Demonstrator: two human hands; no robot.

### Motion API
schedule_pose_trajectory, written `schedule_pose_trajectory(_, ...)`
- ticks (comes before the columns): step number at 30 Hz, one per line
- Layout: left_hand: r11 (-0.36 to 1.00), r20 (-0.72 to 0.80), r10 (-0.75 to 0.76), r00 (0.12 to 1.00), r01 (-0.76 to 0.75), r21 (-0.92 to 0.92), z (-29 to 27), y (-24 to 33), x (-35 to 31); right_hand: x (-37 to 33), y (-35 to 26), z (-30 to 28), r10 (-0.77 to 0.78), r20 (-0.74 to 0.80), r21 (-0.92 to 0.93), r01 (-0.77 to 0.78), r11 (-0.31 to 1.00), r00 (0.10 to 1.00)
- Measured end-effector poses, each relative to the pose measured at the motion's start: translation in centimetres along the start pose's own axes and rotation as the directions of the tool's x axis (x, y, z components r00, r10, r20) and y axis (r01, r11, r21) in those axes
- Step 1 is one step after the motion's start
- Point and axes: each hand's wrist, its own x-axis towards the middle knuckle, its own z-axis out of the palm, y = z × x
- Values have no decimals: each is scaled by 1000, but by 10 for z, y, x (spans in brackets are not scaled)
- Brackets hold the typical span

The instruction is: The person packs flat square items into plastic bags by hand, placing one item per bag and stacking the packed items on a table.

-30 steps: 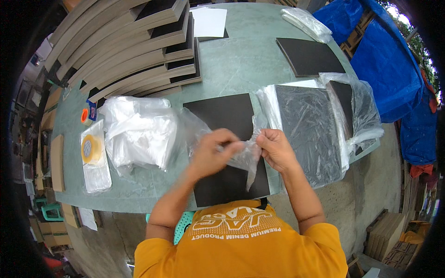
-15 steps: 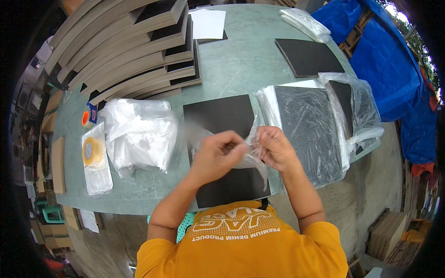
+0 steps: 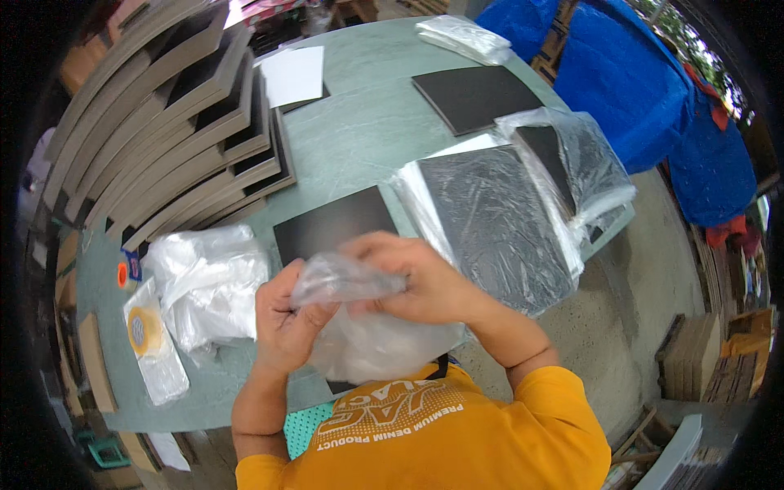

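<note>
A thin clear plastic bag (image 3: pixel 347 279) is bunched between my two hands, its lower part hanging loose toward my shirt. My left hand (image 3: pixel 282 318) pinches one side of it between thumb and fingers. On the other side my right hand (image 3: pixel 420 282) has its fingers closed around the bag, partly blurred by motion. Beneath the hands lies a black board (image 3: pixel 339 220), mostly covered by them and the plastic. To the right rests a stack of plastic-wrapped black boards (image 3: pixel 498 220). Left of my left hand lies a pile of clear plastic bags (image 3: pixel 208 286).
Tall stacks of grey-edged black boards (image 3: pixel 196 122) fill the table's far left. A tape roll (image 3: pixel 147 331) lies on a flat plastic packet (image 3: pixel 159 367) at left. Another black board (image 3: pixel 474 98), folded plastic (image 3: pixel 464 39) and a white sheet (image 3: pixel 294 76) lie farther back.
The view has turned, so the table's things sit farther left. The bag, a narrow twist between my hands before, now spreads wider. My left hand has moved left, away from the right.
</note>
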Motion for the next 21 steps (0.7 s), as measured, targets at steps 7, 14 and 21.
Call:
schedule_pose_trajectory(7, 804, -134, -229, 964, 110, -585, -22, -6, 13, -16, 54, 10, 263, 794, -147, -247, 958, 549)
schedule_pose_trajectory(14, 893, 79, -190, 979, 206, -399, -81, -52, -15, -35, 70, -27, 230, 728, 327, -621, 713, 646)
schedule_pose_trajectory(21, 680, 648, -457, 610, -230, 696, -46, -21, -33, 6, 56, -37, 747, 469, -843, 493, 218, 472)
